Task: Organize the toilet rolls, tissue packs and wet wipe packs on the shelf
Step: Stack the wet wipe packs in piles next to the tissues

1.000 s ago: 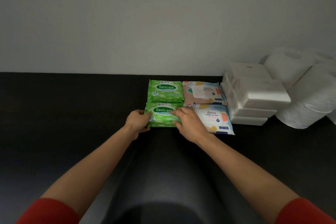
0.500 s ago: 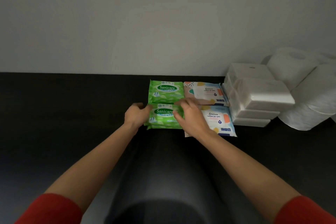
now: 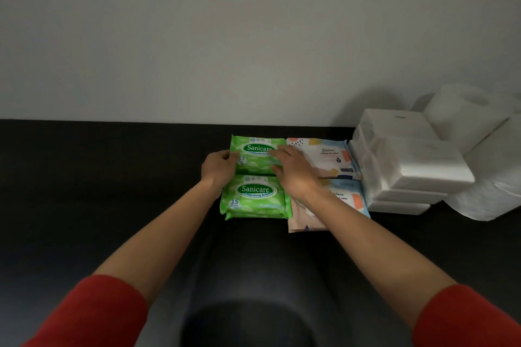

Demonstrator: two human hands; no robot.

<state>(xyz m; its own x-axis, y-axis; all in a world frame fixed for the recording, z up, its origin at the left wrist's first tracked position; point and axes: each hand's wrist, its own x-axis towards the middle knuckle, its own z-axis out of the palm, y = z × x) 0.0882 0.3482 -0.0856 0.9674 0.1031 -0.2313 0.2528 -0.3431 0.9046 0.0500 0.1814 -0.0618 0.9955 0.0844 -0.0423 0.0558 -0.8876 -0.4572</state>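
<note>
As you worked on the rear green pack (image 3: 253,153), your hands bracketed it. Left hand (image 3: 218,169) sat against its 9 o'clock edge with fingertips on the wrapper; can't tell if it pinched or only pushed. Right hand (image 3: 293,170) lay spread, fingers flat over the 3 o'clock end, pressing and not wrapped round.

My read: one hand set the edge while the other pinned the soft pack so it wouldn't skate on the shelf (image 3: 112,177).

The pack lay flat, label up, close to the wall (image 3: 197,51) at 12 o'clock. Front green pack (image 3: 255,197) sat at its 6 o'clock, edges touching.

- **Patterned packs:** the rear patterned pack (image 3: 328,155) butted up at 3 o'clock. The front patterned pack (image 3: 349,201) lay partly under your right wrist and stuck out further toward 6 o'clock than the green one.
- **Further out:** tissue packs (image 3: 423,166) were stacked further toward 3 o'clock, with toilet rolls (image 3: 462,115) beyond them.
- **Blockers:** neighbours boxed in the 3 and 6 o'clock sides, so any nudge probably had to go toward 9 or 12.
</note>
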